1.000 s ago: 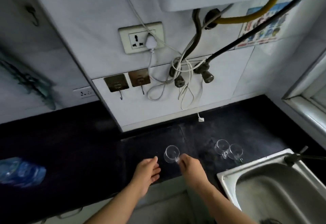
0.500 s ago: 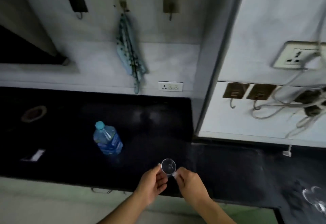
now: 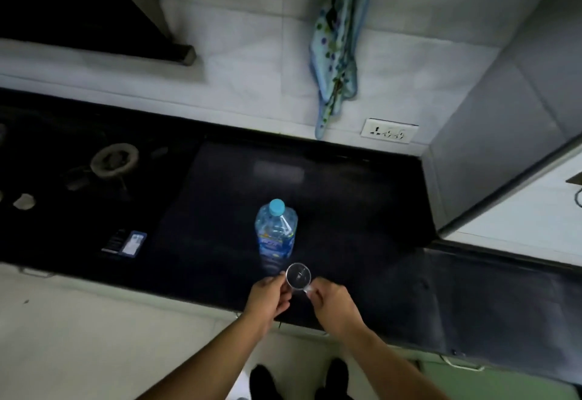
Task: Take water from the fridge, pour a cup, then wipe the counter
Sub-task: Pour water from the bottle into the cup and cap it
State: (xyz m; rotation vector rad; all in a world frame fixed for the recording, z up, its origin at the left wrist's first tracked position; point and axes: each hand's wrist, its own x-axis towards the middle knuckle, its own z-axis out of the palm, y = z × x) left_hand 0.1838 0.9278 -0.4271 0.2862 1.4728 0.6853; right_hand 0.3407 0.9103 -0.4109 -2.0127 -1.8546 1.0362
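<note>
A small clear glass cup (image 3: 298, 274) is upright over the front of the black counter (image 3: 362, 210), held between both hands. My right hand (image 3: 335, 308) pinches its handle on the right side. My left hand (image 3: 270, 300) grips its left wall with the fingertips. Whether the cup rests on the counter or hangs just above it, I cannot tell. Just behind the cup stands a capped water bottle (image 3: 276, 229) with a light blue cap and a blue label. A blue patterned cloth (image 3: 338, 43) hangs from a hook on the white wall behind the counter.
A gas stove burner (image 3: 114, 158) sits on the counter at the left, with a small dark card (image 3: 126, 243) near the front edge. A wall socket (image 3: 390, 130) is under the cloth. A grey wall corner (image 3: 491, 147) juts out on the right.
I carried the cup leftward along the counter, away from the sink and the two other cups, to just in front of the bottle. My left hand has come onto the cup.
</note>
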